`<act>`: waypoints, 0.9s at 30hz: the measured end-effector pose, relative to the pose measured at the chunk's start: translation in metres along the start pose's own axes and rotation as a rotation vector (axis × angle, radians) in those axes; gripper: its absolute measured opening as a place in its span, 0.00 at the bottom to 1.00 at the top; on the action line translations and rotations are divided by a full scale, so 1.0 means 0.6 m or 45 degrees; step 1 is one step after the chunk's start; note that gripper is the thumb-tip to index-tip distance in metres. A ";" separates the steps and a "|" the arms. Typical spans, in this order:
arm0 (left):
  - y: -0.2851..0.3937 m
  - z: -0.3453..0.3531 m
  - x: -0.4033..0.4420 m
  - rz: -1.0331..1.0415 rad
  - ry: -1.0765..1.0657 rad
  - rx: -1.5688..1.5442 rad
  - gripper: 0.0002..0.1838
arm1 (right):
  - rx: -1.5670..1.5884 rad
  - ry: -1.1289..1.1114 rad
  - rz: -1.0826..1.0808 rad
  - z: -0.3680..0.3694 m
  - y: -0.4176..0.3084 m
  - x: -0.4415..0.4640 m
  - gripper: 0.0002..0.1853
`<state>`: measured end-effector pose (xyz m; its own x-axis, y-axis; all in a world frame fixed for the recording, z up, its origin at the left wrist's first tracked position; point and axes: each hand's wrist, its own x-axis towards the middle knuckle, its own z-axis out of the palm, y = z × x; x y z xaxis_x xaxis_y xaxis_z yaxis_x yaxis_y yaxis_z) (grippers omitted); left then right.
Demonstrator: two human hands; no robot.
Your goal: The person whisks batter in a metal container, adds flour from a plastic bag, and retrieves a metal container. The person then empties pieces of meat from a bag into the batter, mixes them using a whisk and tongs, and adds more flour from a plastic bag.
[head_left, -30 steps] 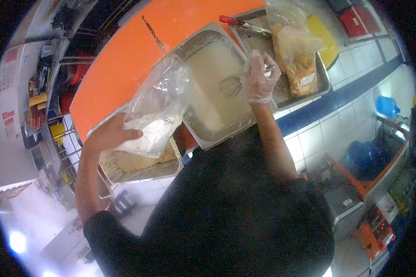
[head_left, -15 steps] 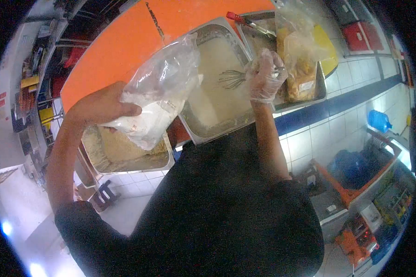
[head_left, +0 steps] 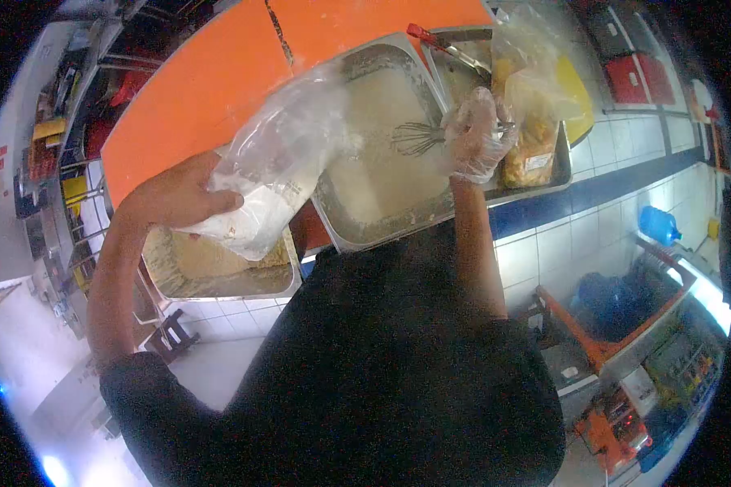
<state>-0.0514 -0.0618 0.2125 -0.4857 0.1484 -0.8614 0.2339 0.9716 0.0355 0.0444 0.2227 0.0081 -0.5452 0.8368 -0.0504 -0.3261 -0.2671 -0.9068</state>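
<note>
My left hand (head_left: 191, 195) is closed around a clear plastic bag (head_left: 280, 154) that holds white powder. The bag tilts with its mouth over a metal pan (head_left: 353, 240) of pale, cloudy liquid. Gloved in thin clear plastic, my right hand (head_left: 477, 136) grips a wire whisk (head_left: 418, 138). The whisk's wires reach left over the liquid; whether they touch it I cannot tell. Below the bag is a second metal pan (head_left: 280, 286) with beige powder or crumbs inside.
To the right, another metal tray (head_left: 562, 166) carries a bag of yellowish food (head_left: 536, 146) and red-handled tongs (head_left: 451, 49). An orange tabletop (head_left: 195, 97) lies behind the pans. Blue water jugs (head_left: 659, 226) stand at the far right.
Some powder seems to have come from the bag's mouth, which looks hazier over the pan. My right hand and the whisk have shifted slightly right in view.
</note>
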 end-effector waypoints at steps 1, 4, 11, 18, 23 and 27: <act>0.000 0.001 0.001 0.028 0.071 0.107 0.28 | 0.036 -0.041 -0.005 -0.002 0.000 0.002 0.09; -0.006 0.005 -0.005 0.072 0.072 -0.112 0.26 | 0.069 -0.046 0.017 -0.004 0.004 0.001 0.11; -0.036 0.028 0.010 0.148 0.098 -0.015 0.28 | 0.119 -0.030 0.141 0.004 -0.012 -0.001 0.07; -0.079 0.093 0.010 0.325 0.123 -0.119 0.24 | 0.026 -0.111 -0.006 -0.005 0.000 0.009 0.06; -0.094 0.112 0.009 0.336 0.247 -0.116 0.23 | 0.046 -0.112 0.045 0.002 0.010 0.009 0.06; -0.055 0.095 0.000 0.300 0.181 -0.227 0.22 | -0.377 -0.113 -0.428 -0.002 0.037 0.004 0.06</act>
<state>-0.0109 -0.1046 0.1827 -0.5513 0.3849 -0.7402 0.2086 0.9226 0.3244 0.0369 0.2193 -0.0130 -0.5155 0.8057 0.2917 -0.2684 0.1715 -0.9479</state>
